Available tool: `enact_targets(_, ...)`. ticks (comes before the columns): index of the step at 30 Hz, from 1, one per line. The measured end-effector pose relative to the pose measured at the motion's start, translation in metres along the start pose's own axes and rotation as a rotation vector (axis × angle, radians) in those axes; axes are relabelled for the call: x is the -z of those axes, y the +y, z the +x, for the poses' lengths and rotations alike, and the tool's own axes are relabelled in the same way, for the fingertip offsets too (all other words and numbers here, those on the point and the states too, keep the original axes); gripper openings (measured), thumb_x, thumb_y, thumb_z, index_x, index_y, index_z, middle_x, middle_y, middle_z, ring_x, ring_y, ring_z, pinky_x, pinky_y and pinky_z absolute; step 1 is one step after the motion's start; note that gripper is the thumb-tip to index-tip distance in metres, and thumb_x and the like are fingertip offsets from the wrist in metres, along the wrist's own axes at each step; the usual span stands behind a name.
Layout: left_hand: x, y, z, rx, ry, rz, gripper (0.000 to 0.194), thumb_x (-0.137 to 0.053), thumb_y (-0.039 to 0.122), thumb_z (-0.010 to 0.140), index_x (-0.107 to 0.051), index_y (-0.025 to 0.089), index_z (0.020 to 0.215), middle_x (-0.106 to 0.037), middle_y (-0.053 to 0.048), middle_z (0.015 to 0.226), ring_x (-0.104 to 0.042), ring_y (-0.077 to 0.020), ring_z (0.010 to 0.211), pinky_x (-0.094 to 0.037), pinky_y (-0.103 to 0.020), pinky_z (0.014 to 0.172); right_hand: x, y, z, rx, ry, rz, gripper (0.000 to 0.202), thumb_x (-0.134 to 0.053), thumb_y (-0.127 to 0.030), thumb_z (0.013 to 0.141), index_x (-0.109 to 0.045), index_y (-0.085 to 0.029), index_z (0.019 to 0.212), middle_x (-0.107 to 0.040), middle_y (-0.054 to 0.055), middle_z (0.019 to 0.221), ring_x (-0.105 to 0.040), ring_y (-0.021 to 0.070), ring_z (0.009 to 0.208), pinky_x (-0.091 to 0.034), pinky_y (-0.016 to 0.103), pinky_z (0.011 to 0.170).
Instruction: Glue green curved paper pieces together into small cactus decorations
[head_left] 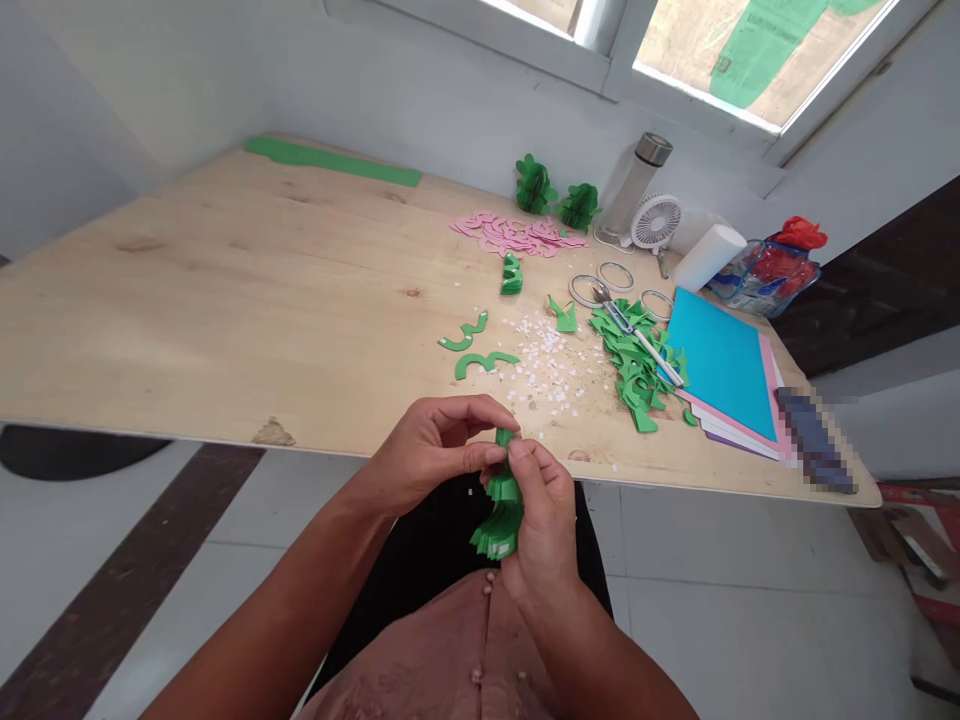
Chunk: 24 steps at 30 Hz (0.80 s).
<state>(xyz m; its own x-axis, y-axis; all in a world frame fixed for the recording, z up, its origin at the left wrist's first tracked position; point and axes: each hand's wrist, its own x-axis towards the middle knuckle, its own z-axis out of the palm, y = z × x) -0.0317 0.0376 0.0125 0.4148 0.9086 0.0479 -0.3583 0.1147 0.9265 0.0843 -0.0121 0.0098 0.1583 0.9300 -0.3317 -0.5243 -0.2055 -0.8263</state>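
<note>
While both hands meet just below the table (225, 330) edge, a green paper stack (501, 520) hangs between them. Left hand (427, 450) pinches the stack's top at 12 o'clock, thumb and forefinger pressed together on it. Right hand (544, 520) grips from 3 o'clock, fingers curled along its side, thumb tip touching the left fingertips. More green cutouts (634, 360) lie on the table at 1 o'clock, scissors (637, 335) across them.

Hidden and blurred spots
Fingers cover the green paper stack's (501, 510) top; the dark object (814, 440) at the table edge is pixelated
</note>
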Motion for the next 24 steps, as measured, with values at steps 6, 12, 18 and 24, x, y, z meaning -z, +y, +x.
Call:
enact_targets(6, 0.0007, 0.0006, 0.0004, 0.014, -0.006, -0.001, 0.014, -0.074, 0.018, 0.073, -0.072, 0.015, 0.086, -0.064, -0.006, 0.082, -0.059, -0.015, 0.073, -0.053, -0.023, 0.057, -0.0012, -0.0001, -0.0002, 0.002, 0.003, -0.003, 0.027, -0.069, -0.042, 0.075, -0.063, -0.019, 0.065, -0.058, -0.003, 0.056, -0.051, 0.0114, 0.055, -0.043, 0.024, 0.058)
enact_targets(12, 0.0005, 0.0, 0.0004, 0.022, -0.008, -0.011, 0.014, -0.074, 0.017, 0.073, -0.072, 0.016, 0.087, -0.064, -0.004, 0.081, -0.059, -0.0135, 0.07, -0.052, -0.023, 0.056, -0.0015, -0.0003, -0.0005, 0.006, 0.002, -0.001, 0.026, -0.069, -0.042, 0.075, -0.063, -0.019, 0.064, -0.057, -0.003, 0.056, -0.051, 0.0114, 0.055, -0.043, 0.025, 0.058)
enact_targets(18, 0.0013, -0.0006, 0.0011, 0.024, -0.011, -0.016, 0.014, -0.075, 0.019, 0.072, -0.072, 0.015, 0.086, -0.065, -0.006, 0.081, -0.06, -0.0147, 0.07, -0.052, -0.024, 0.056, -0.0019, 0.0006, -0.0002, -0.009, 0.006, 0.012, 0.026, -0.07, -0.042, 0.075, -0.063, -0.019, 0.064, -0.057, -0.003, 0.055, -0.051, 0.0108, 0.055, -0.043, 0.024, 0.059)
enact_targets(24, 0.003, -0.0007, 0.0024, 0.025, -0.018, 0.001, 0.017, -0.077, 0.022, 0.07, -0.072, 0.014, 0.084, -0.067, -0.007, 0.083, -0.062, -0.0159, 0.07, -0.052, -0.025, 0.056, -0.001, 0.0006, -0.0005, -0.009, 0.001, 0.017, 0.025, -0.07, -0.041, 0.075, -0.064, -0.019, 0.065, -0.058, -0.003, 0.056, -0.052, 0.0106, 0.056, -0.043, 0.024, 0.059)
